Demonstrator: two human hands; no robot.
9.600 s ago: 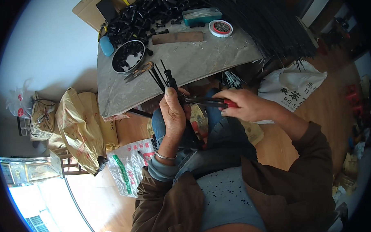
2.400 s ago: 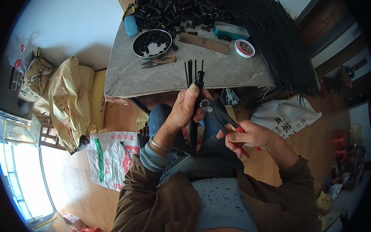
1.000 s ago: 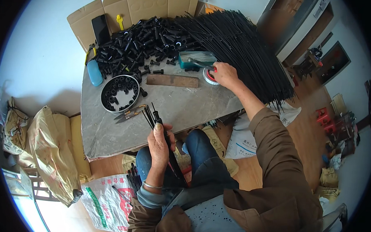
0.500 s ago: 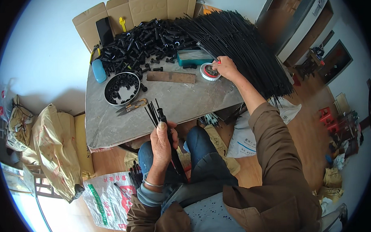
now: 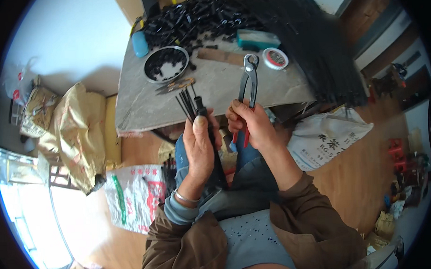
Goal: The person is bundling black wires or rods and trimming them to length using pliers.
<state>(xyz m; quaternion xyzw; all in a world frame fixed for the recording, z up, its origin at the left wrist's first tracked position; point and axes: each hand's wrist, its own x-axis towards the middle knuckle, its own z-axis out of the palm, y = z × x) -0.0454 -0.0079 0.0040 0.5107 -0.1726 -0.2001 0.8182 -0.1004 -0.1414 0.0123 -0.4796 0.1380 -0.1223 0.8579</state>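
Observation:
My left hand [image 5: 200, 140], over my lap, is closed round a bundle of thin black rods [image 5: 186, 106]. One of them carries a black plastic fitting [image 5: 200, 106] near the thumb, and the lower ends run down between my knees. To its right, my right hand [image 5: 253, 123] grips red-handled pliers [image 5: 249, 81], jaws pointing up, a short gap away from the rods. Beyond the pliers, a round white tin [image 5: 275, 59] with a red inner rim stands on the grey table [image 5: 143, 106].
Scissors [image 5: 176, 86] lie by a round dish [image 5: 149, 73] of small black parts. Behind are a wooden strip [image 5: 220, 55], a teal box [image 5: 257, 39], a heap of black fittings [image 5: 197, 19] and a large pile of black rods [image 5: 312, 50]. Sacks [image 5: 327, 135] flank the table.
My right hand has come back from the round tin toward my left hand, and the pliers now stand jaws up. The left hand keeps its hold. The whole view has shifted.

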